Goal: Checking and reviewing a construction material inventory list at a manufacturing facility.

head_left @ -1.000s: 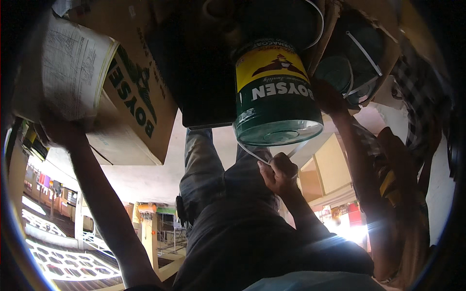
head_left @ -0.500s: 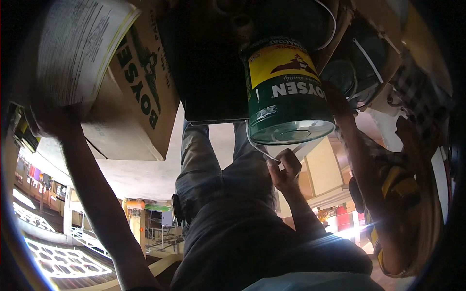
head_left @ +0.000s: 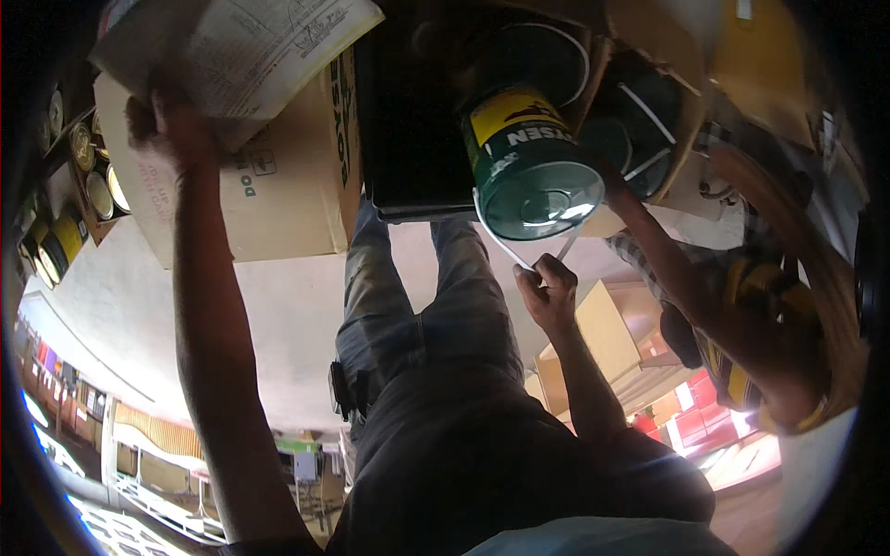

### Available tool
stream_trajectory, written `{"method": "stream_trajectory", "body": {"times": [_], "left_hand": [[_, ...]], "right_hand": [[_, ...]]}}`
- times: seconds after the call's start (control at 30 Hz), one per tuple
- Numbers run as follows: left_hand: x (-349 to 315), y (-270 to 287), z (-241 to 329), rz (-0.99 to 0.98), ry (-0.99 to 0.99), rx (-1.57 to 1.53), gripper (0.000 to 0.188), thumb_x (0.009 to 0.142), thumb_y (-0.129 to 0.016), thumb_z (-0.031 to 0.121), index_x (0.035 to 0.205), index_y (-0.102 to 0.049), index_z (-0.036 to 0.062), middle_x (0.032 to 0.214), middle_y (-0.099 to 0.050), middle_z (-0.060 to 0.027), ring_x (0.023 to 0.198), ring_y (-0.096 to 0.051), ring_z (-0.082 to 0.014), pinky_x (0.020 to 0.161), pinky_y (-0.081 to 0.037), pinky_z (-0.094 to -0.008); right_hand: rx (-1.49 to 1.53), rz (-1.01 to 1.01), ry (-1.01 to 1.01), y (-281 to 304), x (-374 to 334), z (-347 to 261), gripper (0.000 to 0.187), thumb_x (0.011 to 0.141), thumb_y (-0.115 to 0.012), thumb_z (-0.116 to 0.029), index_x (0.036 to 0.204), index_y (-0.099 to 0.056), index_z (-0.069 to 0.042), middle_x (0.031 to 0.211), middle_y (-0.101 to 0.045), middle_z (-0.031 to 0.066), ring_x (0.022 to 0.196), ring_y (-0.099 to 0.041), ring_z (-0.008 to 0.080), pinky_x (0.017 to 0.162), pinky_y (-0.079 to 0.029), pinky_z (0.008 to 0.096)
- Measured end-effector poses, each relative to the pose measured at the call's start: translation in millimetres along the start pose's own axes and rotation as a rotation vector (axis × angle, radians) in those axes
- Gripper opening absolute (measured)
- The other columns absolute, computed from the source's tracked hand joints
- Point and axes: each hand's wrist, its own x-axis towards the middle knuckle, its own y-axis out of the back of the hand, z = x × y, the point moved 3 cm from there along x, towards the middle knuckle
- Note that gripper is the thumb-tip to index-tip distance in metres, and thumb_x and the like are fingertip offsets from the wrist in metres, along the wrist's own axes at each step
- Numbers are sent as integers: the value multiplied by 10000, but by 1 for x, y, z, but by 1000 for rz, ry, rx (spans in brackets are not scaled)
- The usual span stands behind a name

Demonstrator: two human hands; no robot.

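Note:
My left hand is closed at the lower edge of a printed paper sheet, lifted over a cardboard box. Fingers of my right hand are curled around the wire handle of a green paint can with a yellow label. The can hangs tilted, its round base turned towards me. A co-worker's hand is at the can's right side; its fingers are lost in shadow. Left of the can is a black, flat-edged object, too dark to name.
More dark green cans with pale handles sit in an open carton at the far right. Several small paint tins are stacked at the far left. The co-worker's arm reaches in from the right. A cardboard carton stands on the floor.
My left hand has moved right and up with the paper. The paint can has shifted left and up, showing more of its base. My right hand has stayed on the handle.

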Motion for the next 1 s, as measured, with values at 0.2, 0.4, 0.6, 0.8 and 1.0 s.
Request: {"method": "stream_trajectory", "body": {"times": [0.2,0.4,0.6,0.8,1.0], "left_hand": [[11,2,-41,84,-125,103,353,921,-658,197,1106,-607,-100,1110,-653,-204,988,-628,-246,841,-507,-344],[-6,-36,-19,55,-170,262,404,878,-603,374,1015,-673,0,927,-699,-206,832,-668,-365,761,-510,-421],[-13,-35,-3,59,-121,301,359,839,-609,352,974,-675,27,924,-694,-210,854,-665,-377,758,-508,-433],[-12,-34,-5,32,-173,511,368,843,-596,339,1007,-662,16,943,-684,-214,846,-648,-355,773,-496,-428],[-5,-32,-15,12,-133,475,358,857,-605,322,983,-663,-8,935,-692,-182,795,-640,-277,750,-491,-385]], "right_hand": [[-101,11,98,42,54,-48,174,768,-701,-105,711,-573,-2,654,-582,142,532,-563,218,520,-439,341],[-160,-28,33,91,93,-64,213,854,-703,-168,815,-625,26,626,-527,50,606,-450,83,548,-405,292],[-129,9,-16,107,118,-90,247,852,-708,-203,866,-643,35,644,-551,97,593,-491,134,564,-425,328],[-347,30,196,111,150,-96,260,832,-712,-212,873,-655,38,677,-584,143,615,-535,196,619,-450,346],[-374,-30,179,125,185,-95,283,841,-708,-246,922,-674,22,708,-600,71,653,-530,106,609,-430,290]]}}
